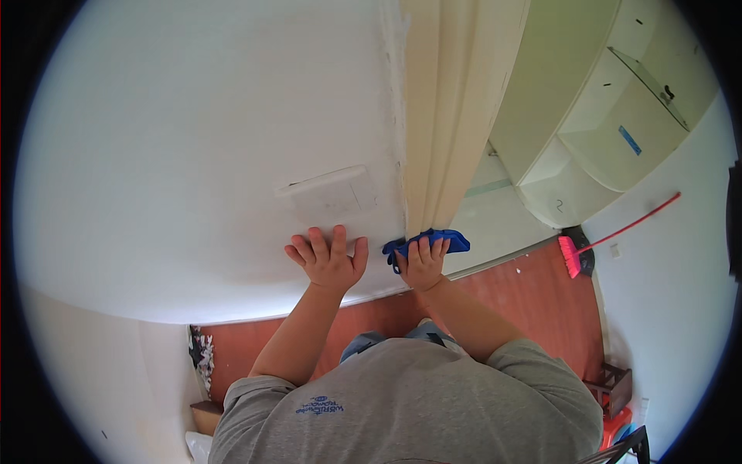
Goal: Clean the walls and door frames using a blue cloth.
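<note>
My right hand [424, 264] presses a blue cloth [455, 239] against the lower visible stretch of a cream door frame moulding [443, 127]. The cloth is bunched under my fingers and spreads out to both sides of them. Flat on the white wall [220, 174], just left of the frame, rests my left hand [329, 261] with its fingers spread and nothing in it. Above that hand a pale rectangular patch [330, 191] shows on the wall, with a raised strip along its top. Chipped, rough paint runs down the seam between wall and moulding.
Through the opening at right stand white built-in shelves [597, 156] with a glass pane [649, 87]. A pink broom [571, 257] leans by a black bag [586, 255]. Debris [203, 354] and a cardboard box [206, 416] lie at left on the reddish floor [522, 296]. A wooden stool [614, 385] stands lower right.
</note>
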`<state>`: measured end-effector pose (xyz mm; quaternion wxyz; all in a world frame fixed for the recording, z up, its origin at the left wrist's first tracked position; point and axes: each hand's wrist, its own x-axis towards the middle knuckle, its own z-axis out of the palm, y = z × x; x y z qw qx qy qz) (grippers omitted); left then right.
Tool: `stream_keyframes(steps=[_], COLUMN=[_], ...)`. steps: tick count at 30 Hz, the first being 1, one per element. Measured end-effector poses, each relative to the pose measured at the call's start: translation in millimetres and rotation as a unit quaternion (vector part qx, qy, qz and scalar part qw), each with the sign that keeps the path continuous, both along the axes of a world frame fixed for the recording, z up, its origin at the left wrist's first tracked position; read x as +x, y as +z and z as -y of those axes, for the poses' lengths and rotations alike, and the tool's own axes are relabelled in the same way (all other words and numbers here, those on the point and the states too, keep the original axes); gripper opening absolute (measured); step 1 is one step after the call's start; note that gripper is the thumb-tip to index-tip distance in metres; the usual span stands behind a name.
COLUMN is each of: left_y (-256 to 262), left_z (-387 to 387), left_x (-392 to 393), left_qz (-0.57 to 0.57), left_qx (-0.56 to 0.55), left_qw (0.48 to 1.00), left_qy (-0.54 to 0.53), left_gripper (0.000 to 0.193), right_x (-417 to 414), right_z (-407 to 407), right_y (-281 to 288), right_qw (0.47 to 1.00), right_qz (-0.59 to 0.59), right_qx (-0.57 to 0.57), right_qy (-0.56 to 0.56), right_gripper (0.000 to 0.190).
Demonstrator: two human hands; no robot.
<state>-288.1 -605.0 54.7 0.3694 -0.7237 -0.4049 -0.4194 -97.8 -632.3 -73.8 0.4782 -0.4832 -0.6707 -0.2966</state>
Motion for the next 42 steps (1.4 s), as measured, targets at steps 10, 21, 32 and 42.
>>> stream_keyframes(steps=[10,21,32,42], left_y=[-9.6,-13.1,22.8,61.6], left_z=[-6.7,-1.3,36.4,16.8], left_x=[-2.5,-2.3,-32.4,-197.2], left_qz=[0.033,0.045,0.028,0.140], left_qx=[0.021,0.007,-0.154,-0.081], left_qw=[0.999,0.999,0.984,0.985], left_qy=[0.021,0.010,-0.083,-0.059], left_gripper=[0.069,0.065,0.061,0.058], right_x=[-4.6,-2.3,-37.5,-212.7], right_z=[-10.7,-3.4,5.6,-3.3], right_y=[172.8,119.8,183.6,205.7], right_qw=[0.997,1.000,0.990,0.995], right_qz=[-0.058,-0.013,-0.128,0.000], right_qx=[0.054,0.019,0.058,0.082], right_qy=[0.026,0.014,-0.016,0.055], right_gripper=[0.050,0.071,0.047,0.052])
